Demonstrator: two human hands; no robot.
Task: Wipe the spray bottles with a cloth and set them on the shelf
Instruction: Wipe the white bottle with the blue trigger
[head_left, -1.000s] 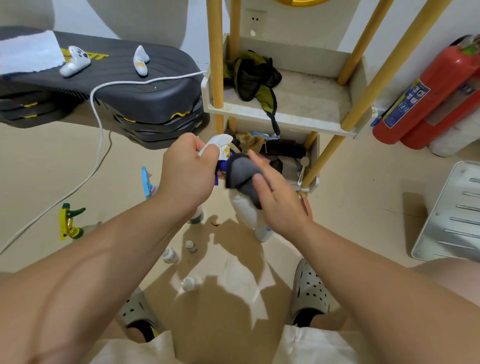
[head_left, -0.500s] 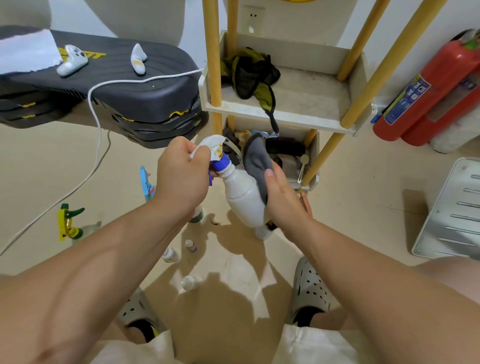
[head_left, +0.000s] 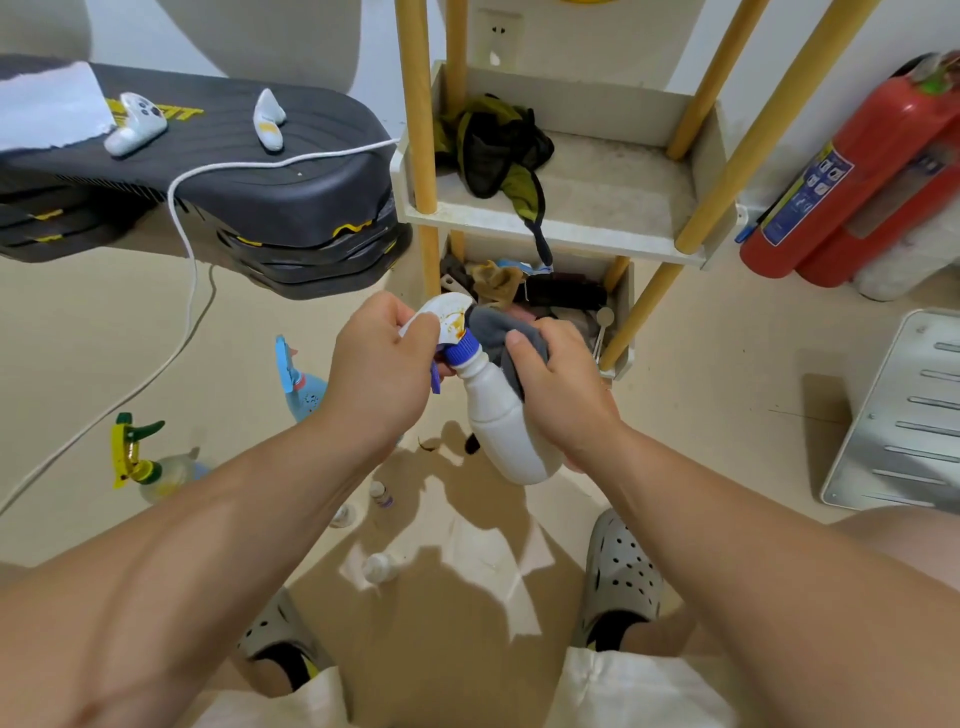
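A white spray bottle (head_left: 498, 421) with a blue collar and a stained white head hangs tilted in front of me. My left hand (head_left: 382, 374) grips its spray head. My right hand (head_left: 558, 389) holds a grey cloth (head_left: 493, 330) wrapped against the bottle's neck and right side. The shelf (head_left: 597, 208), white trays on yellow poles, stands just beyond; its upper tray carries a dark green and black bag (head_left: 493, 150). On the floor to the left stand a blue spray bottle (head_left: 301, 384) and a clear one with a yellow and green head (head_left: 140, 462).
Stacked black step platforms (head_left: 234, 197) with two white controllers and a white cable sit at the left. Red fire extinguishers (head_left: 857, 182) lean at the right, a metal plate (head_left: 904, 415) lies below them. Several small bottles (head_left: 382, 493) stand on the floor near my feet.
My right hand slid the grey cloth down the bottle's side and has now come back up to the neck near the blue collar. My left hand kept its grip on the spray head.
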